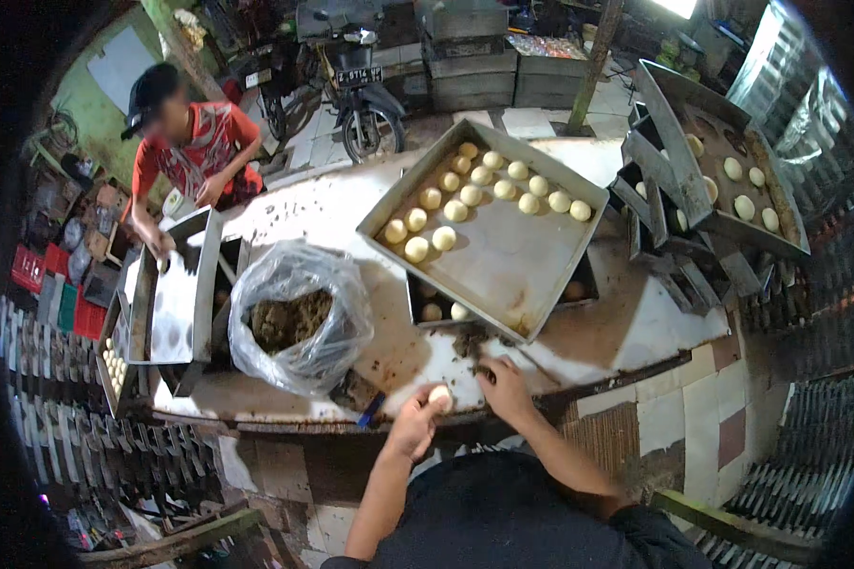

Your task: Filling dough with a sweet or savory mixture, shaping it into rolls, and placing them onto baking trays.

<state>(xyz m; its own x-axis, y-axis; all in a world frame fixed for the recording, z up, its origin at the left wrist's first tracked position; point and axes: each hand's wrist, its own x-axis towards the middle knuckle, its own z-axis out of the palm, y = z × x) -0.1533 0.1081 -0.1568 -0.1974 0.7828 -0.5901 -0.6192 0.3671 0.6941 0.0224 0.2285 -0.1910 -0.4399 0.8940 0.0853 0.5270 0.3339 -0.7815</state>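
Observation:
At the near edge of the table, my left hand is closed on a pale dough ball, held between thumb and fingers. To its right, my right hand has its fingers curled together; a dark bit shows at the fingertips, too small to name. Just beyond that hand lies a small heap of dark brown crumbly filling. A clear plastic bag, its mouth spread wide, holds a larger mass of brown filling. Farther off, a square metal tray bears rows of pale dough balls.
The tray rests tilted on another tray. Stacked trays stand at right, metal boxes at left. A blue-handled tool lies by the front edge. Across the table, a person in red reaches into a box. Motorbikes stand behind.

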